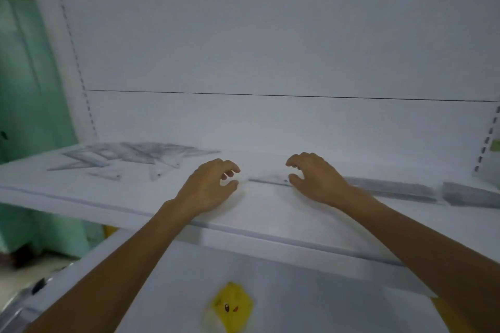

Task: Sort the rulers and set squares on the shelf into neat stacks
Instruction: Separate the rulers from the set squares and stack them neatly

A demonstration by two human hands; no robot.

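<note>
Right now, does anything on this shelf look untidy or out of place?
Yes. At the left of the shelf, the clear set squares and rulers lie in a loose heap, crossing at different angles, unlike the straight ruler stacks at the right. One clear ruler lies alone beside the right hand.

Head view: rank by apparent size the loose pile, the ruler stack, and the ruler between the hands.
1. loose pile
2. ruler stack
3. ruler, though the right hand may hide part of it, so this is unsure.

No readable text, label, brand or number anywhere; yellow sticker (232, 305), lower centre, bears cartoon face only
</note>
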